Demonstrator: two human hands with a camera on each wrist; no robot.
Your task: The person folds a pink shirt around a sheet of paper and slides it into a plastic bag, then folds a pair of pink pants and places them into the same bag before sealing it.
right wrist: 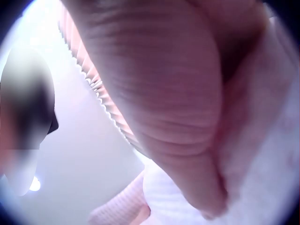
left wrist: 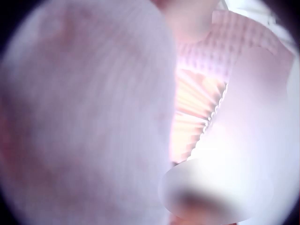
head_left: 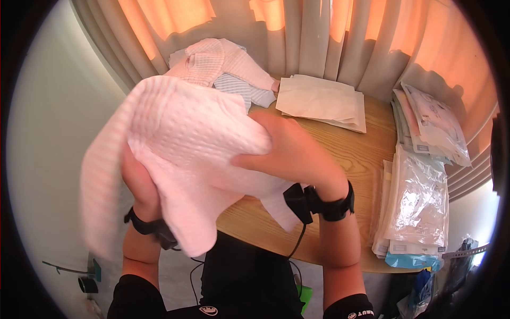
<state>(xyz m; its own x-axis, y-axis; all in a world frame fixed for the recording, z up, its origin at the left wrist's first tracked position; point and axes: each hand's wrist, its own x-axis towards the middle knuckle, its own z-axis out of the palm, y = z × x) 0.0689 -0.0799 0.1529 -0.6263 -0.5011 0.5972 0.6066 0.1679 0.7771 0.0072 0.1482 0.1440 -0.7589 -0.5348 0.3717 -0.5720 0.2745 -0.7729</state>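
A pink textured garment (head_left: 196, 122) is held up over the near side of the table, one striped length hanging blurred at the left. My right hand (head_left: 292, 151) pinches its right side, thumb on the near face and fingertips behind the fabric. In the right wrist view this hand (right wrist: 159, 93) fills the middle, beside pale cloth. My left hand (head_left: 139, 178) is under the garment's left part, its fingers covered by the cloth, so I cannot tell how they lie. Blurred fabric (left wrist: 89, 117) takes up much of the left wrist view.
Pink and grey striped clothes (head_left: 223, 66) lie heaped at the back of the wooden table (head_left: 361, 165). Right of them is a stack of pale sheets (head_left: 319, 101). Clear-bagged packages (head_left: 417, 196) and more bagged clothes (head_left: 433, 122) line the right edge. Curtains (head_left: 313, 37) hang behind.
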